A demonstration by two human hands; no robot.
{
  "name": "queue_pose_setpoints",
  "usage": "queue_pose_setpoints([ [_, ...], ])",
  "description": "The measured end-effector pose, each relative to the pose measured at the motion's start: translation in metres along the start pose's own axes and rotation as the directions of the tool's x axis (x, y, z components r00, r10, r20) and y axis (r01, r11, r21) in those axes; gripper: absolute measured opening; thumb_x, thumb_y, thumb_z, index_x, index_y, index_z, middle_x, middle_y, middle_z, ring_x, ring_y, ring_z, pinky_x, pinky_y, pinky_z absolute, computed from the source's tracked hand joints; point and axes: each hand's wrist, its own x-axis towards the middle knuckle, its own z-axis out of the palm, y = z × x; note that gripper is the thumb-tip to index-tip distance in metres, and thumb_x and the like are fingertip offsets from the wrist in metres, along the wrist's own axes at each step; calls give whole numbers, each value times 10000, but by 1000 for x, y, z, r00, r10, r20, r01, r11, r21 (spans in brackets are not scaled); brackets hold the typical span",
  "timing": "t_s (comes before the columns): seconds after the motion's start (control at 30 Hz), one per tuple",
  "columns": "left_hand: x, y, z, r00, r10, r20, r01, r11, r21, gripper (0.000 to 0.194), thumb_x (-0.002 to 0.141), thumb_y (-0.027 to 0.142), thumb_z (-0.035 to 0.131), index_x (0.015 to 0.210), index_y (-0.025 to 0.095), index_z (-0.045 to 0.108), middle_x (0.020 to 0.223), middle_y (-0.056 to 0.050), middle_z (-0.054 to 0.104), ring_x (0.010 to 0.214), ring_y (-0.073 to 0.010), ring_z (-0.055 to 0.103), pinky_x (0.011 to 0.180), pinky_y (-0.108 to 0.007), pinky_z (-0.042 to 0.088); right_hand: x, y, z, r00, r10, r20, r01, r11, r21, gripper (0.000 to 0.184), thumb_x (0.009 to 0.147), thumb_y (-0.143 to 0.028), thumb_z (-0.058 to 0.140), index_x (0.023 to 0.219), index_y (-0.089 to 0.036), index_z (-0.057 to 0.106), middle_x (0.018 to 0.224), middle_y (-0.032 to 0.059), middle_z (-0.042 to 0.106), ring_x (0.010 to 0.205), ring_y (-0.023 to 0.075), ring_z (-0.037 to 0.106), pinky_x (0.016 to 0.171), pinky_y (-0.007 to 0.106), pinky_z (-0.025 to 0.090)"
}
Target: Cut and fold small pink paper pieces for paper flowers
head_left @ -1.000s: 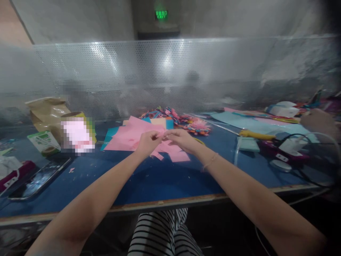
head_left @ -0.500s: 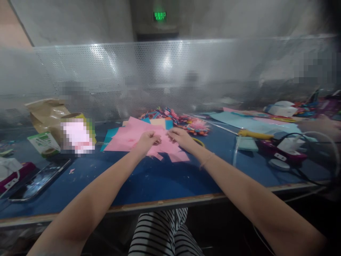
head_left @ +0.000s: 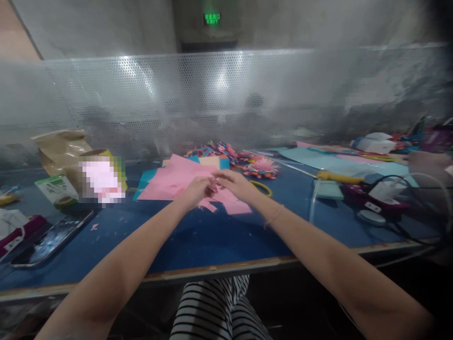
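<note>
Clerk: Position of the arms?

Inspector: Both forearms reach from the near side over the edge of the blue table (head_left: 205, 243), angled inward. The left hand (head_left: 198, 191) and right hand (head_left: 233, 183) come together above the pink paper (head_left: 173, 177), the right wrist carrying a thin band (head_left: 274, 217).

Clerk: State of each hand?

Inspector: Left: fingers curled inward, thumb side toward the right hand. Right: back arched, fingers bent down toward the left fingertips. Neither is spread. Whether either pinches a scrap cannot be told; the fingers hide it.

Clerk: Location of the paper?

Inspector: Mid-table, in overlapping sheets beneath and around the hands, with blue sheets (head_left: 141, 184) showing at its left side.

Clerk: Adjacent items?

Inspector: A yellow loop (head_left: 266, 185) lies just right of the right hand. Frilled paper pieces (head_left: 262, 167) lie on the far side. A phone (head_left: 53, 238) lies near left, well apart from the hands.
</note>
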Motion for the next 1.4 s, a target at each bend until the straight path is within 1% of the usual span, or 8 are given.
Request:
queue_pose_setpoints([
  [0.13,2,-4,2,999,35,17,-38,975,217,22,612,117,483,630,118,496,521,-1,532,423,-60,461,478,-216,370,0,-2,-2,997,-67,-26,61,983,-172,179,696,-239,524,827,-152,609,882,67,597,785,135,560,674,256,462],
  [0.23,3,-7,3,996,82,-47,-64,950,305,199,593,87,504,763,153,425,511,34,526,430,-83,489,475,-224,388,2,3,-4,998,-51,-37,41,972,-233,112,682,-220,526,691,-142,605,730,43,603,658,118,559,633,255,454],
  [0.5,5,-7,-8,952,289,-101,-199,833,516,140,643,284,534,652,148,504,578,0,548,527,-94,527,515,-212,410,3,10,0,991,134,-17,-132,989,71,72,659,-178,510,696,-158,452,607,-12,539,581,104,570,534,226,457],
  [0.6,3,-4,-8,963,256,-86,-170,822,544,175,638,323,535,652,148,533,556,8,536,479,-90,504,474,-212,408,1,9,1,993,118,11,-118,990,79,116,655,-201,524,729,-165,442,625,-10,547,591,106,562,540,232,452],
  [0.8,3,-6,-4,970,237,-47,-171,811,560,191,659,336,510,647,148,539,555,7,511,488,-92,503,464,-214,423,3,7,-3,994,-62,-86,38,964,-263,107,692,-248,503,679,-150,544,687,23,588,640,116,527,611,245,416],
  [1.07,1,-5,-2,964,264,-15,-216,820,530,199,679,326,494,634,141,552,575,-11,537,496,-79,488,491,-203,409,2,8,-5,985,-122,-122,77,945,-318,135,696,-265,513,666,-151,578,660,19,593,621,112,511,573,223,387],
  [1.23,-1,1,1,994,14,-108,18,957,290,189,642,317,532,631,130,558,586,-31,568,436,-71,462,438,-203,380,2,7,-8,956,-221,-193,136,917,-376,100,698,-242,516,680,-166,578,669,18,574,581,103,471,556,231,375],
  [1.4,-4,10,0,953,-293,80,300,948,-106,391,730,403,354,624,116,598,603,-86,597,522,-113,533,504,-232,416,2,6,-9,934,-336,-123,268,884,-383,89,729,-228,496,698,-188,569,694,21,563,643,119,485,611,254,394],
])
